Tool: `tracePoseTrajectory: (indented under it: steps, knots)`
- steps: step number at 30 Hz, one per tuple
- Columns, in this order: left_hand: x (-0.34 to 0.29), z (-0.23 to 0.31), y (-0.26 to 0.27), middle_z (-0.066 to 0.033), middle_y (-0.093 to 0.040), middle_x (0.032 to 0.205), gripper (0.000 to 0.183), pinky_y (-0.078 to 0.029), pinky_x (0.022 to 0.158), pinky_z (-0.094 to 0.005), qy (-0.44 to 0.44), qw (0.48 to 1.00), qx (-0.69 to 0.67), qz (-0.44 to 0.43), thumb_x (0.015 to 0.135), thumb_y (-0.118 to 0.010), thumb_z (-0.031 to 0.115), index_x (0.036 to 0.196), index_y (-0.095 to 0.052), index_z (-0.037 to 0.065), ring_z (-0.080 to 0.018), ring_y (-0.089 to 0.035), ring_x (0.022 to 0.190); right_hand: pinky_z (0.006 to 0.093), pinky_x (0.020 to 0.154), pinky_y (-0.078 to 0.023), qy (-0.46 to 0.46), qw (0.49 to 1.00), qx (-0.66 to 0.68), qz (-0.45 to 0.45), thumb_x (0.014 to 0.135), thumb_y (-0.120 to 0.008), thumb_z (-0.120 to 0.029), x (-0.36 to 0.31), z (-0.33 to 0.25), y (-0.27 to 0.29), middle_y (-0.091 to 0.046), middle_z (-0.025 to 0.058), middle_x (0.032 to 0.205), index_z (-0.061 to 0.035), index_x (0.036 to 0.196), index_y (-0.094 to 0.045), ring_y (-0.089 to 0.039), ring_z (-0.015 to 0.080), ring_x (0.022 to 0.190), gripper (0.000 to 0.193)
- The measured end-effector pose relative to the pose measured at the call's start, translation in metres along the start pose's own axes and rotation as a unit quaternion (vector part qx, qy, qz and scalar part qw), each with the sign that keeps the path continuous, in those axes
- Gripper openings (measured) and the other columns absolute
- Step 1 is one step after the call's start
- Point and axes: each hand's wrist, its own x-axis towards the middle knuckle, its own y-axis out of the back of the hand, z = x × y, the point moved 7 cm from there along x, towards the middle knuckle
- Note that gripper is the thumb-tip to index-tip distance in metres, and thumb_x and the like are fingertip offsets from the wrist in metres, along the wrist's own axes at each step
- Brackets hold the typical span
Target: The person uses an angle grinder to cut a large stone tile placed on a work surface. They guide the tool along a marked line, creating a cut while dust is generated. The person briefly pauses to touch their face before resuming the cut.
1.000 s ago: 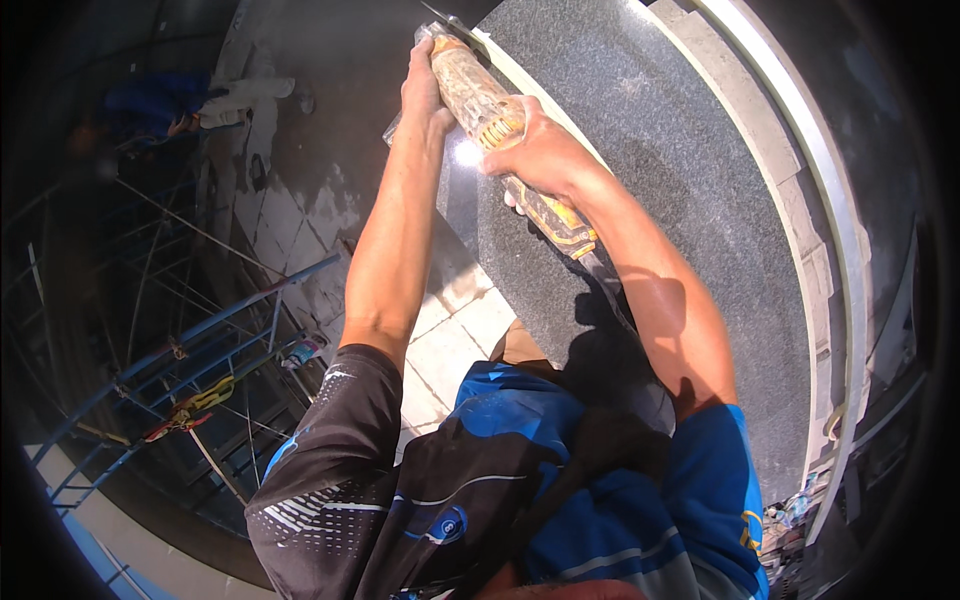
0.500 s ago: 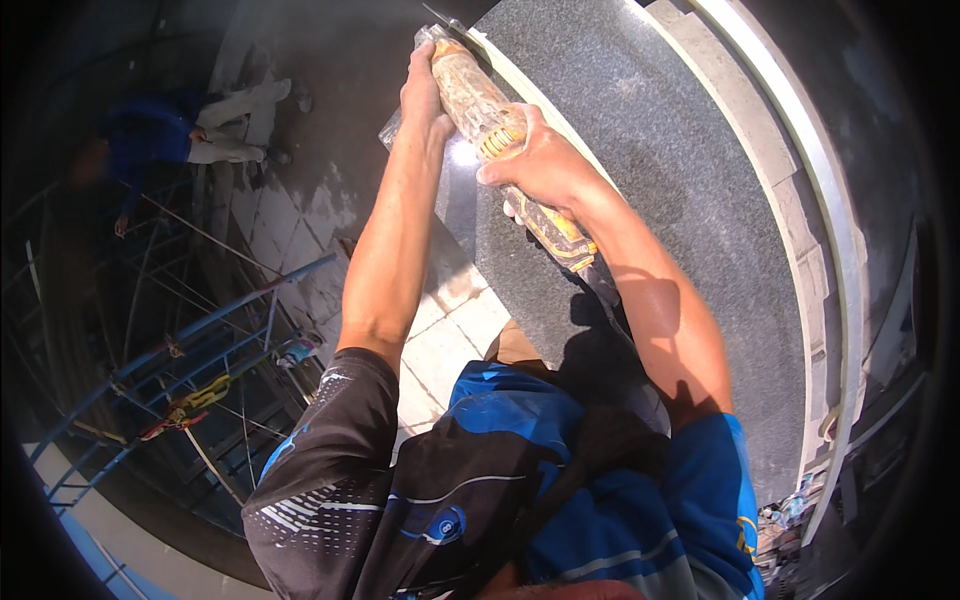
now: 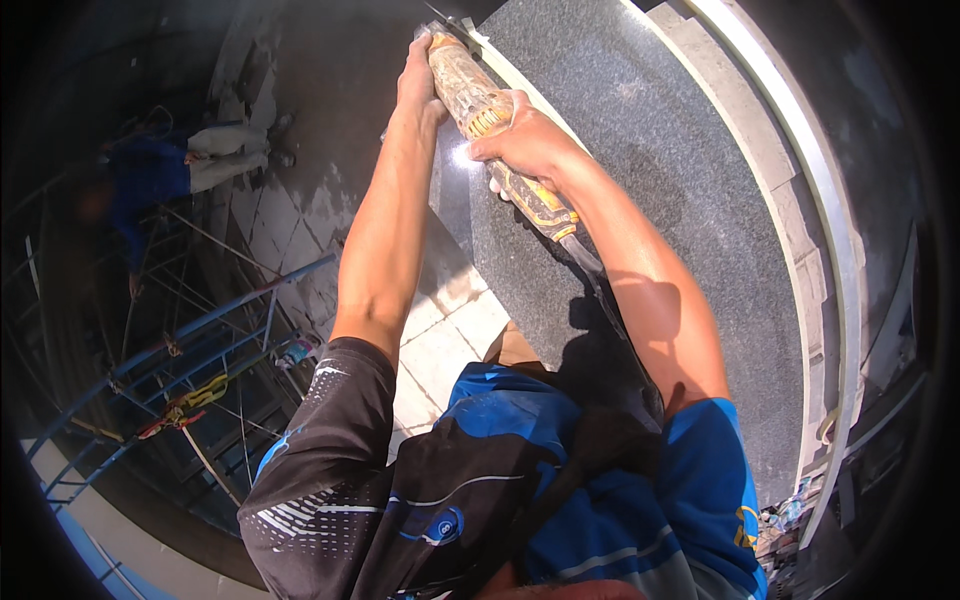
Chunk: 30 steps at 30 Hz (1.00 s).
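Both of my hands grip a dusty yellow and black angle grinder [image 3: 470, 88], held out at the far edge of a dark grey speckled stone slab [image 3: 640, 150]. My left hand [image 3: 416, 82] is closed round its front part, near the head. Farther back, my right hand [image 3: 530, 145] wraps the body just behind the yellow vents. A thin disc [image 3: 452, 22] shows at the far end, beside the slab's pale edge strip [image 3: 520, 85]; whether it touches the stone I cannot tell. A black cord [image 3: 605, 300] trails from the grinder's rear toward my body.
At left, blue scaffolding [image 3: 200, 320] stands with yellow and red straps [image 3: 190, 405] on it. Beyond it is another person in a blue top [image 3: 150, 165]. Pale floor tiles [image 3: 450, 330] lie below the slab. A bright metal rail [image 3: 815, 130] curves along the right.
The grinder and both my hands have shifted slightly left and away from me, along the slab's edge. At left, the other person's arm and legs have moved a little.
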Motion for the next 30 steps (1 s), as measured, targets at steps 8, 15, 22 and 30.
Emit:
tracePoseTrajectory:
  steps: [8,15,22,30]
  knots:
    - [-0.009,-0.006,0.000,-0.0159,-0.070,0.093,0.051,-0.061,0.075,-0.0469,0.003,1.000,0.014,0.018,0.102,-0.048,0.050,0.108,-0.064,0.002,-0.0292,-0.070,0.079,0.0315,0.045,-0.054,-0.006,1.000,0.019,-0.008,0.078,-0.077,-0.002,-0.026,-0.008,0.002,-0.068,0.0186,0.097,0.0028,0.151,-0.024,-0.067,0.0198,0.060,0.090]
    - [-0.022,-0.008,-0.005,-0.0181,-0.070,0.099,0.048,-0.061,0.077,-0.0479,0.003,1.000,-0.006,0.004,0.101,-0.053,0.044,0.116,-0.061,-0.001,-0.0300,-0.071,0.085,0.0377,0.075,-0.058,0.000,1.000,-0.027,0.004,0.073,-0.084,-0.012,-0.027,0.002,0.004,-0.070,0.0251,0.109,0.0044,0.149,-0.029,-0.072,0.0285,0.089,0.095]
    - [-0.032,-0.009,-0.007,-0.0192,-0.069,0.102,0.049,-0.062,0.079,-0.0480,0.007,1.000,-0.015,0.005,0.100,-0.056,0.041,0.120,-0.059,-0.003,-0.0305,-0.072,0.089,0.0368,0.077,-0.058,0.017,0.998,-0.053,0.016,0.073,-0.084,-0.013,-0.031,0.005,0.006,-0.070,0.0242,0.110,0.0045,0.152,-0.026,-0.071,0.0285,0.091,0.100]
    - [-0.035,-0.012,-0.006,-0.0197,-0.069,0.103,0.050,-0.062,0.079,-0.0479,-0.003,1.000,-0.007,0.012,0.100,-0.057,0.041,0.121,-0.059,-0.004,-0.0307,-0.072,0.090,0.0323,0.050,-0.056,0.021,0.999,-0.041,0.019,0.076,-0.082,-0.005,-0.033,0.010,0.006,-0.071,0.0182,0.100,0.0041,0.154,-0.022,-0.069,0.0203,0.064,0.099]
